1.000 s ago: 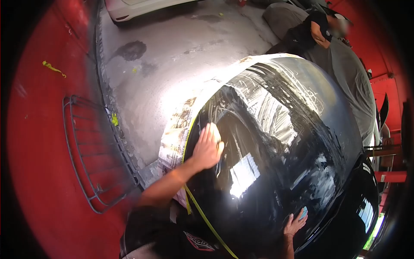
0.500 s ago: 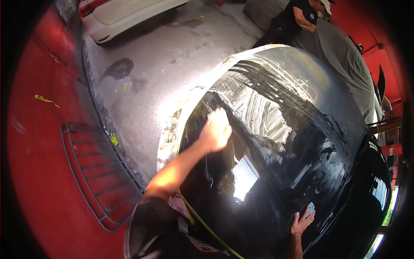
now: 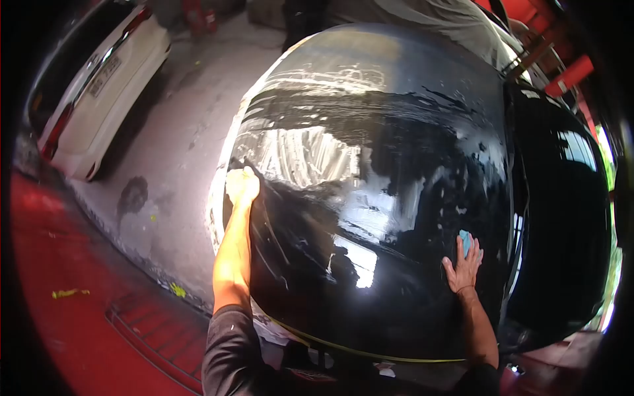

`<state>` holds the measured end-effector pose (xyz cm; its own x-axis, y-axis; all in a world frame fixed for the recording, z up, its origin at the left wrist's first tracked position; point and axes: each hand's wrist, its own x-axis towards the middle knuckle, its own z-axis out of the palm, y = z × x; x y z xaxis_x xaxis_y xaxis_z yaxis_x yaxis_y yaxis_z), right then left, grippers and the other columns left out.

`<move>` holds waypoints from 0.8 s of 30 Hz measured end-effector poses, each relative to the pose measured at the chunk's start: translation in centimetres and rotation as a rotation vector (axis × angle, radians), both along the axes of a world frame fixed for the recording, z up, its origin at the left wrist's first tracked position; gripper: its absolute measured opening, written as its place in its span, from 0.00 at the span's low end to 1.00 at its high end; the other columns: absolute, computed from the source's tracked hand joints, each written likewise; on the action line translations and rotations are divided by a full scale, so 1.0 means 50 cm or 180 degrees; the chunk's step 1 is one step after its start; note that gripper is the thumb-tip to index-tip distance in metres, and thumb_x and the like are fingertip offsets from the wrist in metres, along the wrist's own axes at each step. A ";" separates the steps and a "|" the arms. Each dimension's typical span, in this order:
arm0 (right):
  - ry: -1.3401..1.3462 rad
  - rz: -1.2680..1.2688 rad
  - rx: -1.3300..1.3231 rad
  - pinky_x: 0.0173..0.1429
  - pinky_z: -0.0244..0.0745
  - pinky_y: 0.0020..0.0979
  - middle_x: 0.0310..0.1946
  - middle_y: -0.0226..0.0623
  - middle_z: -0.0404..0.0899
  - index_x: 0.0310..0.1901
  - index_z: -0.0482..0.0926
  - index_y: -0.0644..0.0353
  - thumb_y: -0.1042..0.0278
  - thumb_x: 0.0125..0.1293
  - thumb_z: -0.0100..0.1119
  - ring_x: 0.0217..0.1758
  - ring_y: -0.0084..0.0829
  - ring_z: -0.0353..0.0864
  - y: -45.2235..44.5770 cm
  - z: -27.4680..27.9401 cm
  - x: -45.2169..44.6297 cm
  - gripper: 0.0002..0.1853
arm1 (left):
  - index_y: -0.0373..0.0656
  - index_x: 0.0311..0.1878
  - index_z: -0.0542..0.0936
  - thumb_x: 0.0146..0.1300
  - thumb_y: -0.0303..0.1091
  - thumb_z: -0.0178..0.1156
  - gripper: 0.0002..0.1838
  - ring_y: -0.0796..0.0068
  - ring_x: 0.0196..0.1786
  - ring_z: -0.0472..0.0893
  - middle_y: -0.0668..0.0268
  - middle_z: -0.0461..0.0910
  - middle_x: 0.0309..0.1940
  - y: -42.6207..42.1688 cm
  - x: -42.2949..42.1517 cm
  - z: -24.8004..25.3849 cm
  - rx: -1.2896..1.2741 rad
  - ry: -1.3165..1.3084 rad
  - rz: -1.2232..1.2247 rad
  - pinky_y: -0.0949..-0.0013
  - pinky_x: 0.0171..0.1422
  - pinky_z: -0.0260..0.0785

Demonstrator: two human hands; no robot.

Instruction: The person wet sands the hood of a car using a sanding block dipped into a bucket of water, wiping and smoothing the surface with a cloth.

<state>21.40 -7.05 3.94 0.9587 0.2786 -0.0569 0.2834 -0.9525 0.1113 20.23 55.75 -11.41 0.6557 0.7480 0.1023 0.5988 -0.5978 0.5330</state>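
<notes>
A glossy black car hood (image 3: 409,290) with whitish, wet-looking smears (image 3: 307,155) fills the middle of the view. At its left edge my left hand (image 3: 242,187) is closed and pressed to the surface; whatever it grips is hidden, though something dark shows at its front. Toward the right side, my right hand (image 3: 465,269) lies on the hood with fingers stretched forward over a light blue piece (image 3: 465,241), perhaps a cloth or pad, pinned against the paint. Yellow-green tape (image 3: 370,357) runs along the hood's near edge.
The dark windshield (image 3: 561,224) lies right of the hood. A white car (image 3: 122,86) stands at the far left. A metal rack (image 3: 155,340) rests at the lower left, on a red surface. Grey sheeting (image 3: 422,23) covers something behind the hood.
My view has turned, so the hood sits straighter and the white car shows more. My left hand has slid to the hood's left edge. My right hand has moved farther forward with the blue piece.
</notes>
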 end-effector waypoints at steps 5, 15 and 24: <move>-0.0004 -0.0019 0.0040 0.83 0.32 0.63 0.82 0.47 0.49 0.80 0.59 0.47 0.34 0.70 0.52 0.85 0.55 0.41 -0.002 0.017 -0.009 0.42 | 0.20 0.76 0.54 0.79 0.49 0.40 0.38 0.37 0.80 0.57 0.33 0.56 0.77 -0.249 -0.070 0.098 0.0357 0.0987 -0.0700 0.44 0.83 0.46; -0.0058 -0.0043 0.0499 0.84 0.30 0.64 0.83 0.39 0.50 0.81 0.57 0.43 0.24 0.69 0.43 0.86 0.47 0.42 -0.042 0.013 -0.027 0.45 | 0.33 0.73 0.69 0.81 0.52 0.42 0.33 0.44 0.64 0.79 0.39 0.78 0.61 -0.873 -0.221 0.396 -0.2339 -0.0952 -0.2784 0.54 0.67 0.69; 0.1745 0.0136 0.4689 0.59 0.74 0.34 0.48 0.37 0.86 0.52 0.86 0.60 0.32 0.75 0.49 0.52 0.33 0.83 -0.072 0.027 -0.163 0.34 | 0.34 0.63 0.76 0.79 0.50 0.53 0.26 0.70 0.56 0.80 0.61 0.82 0.54 -0.896 -0.321 0.376 -0.3633 -0.0857 -0.1760 0.63 0.64 0.70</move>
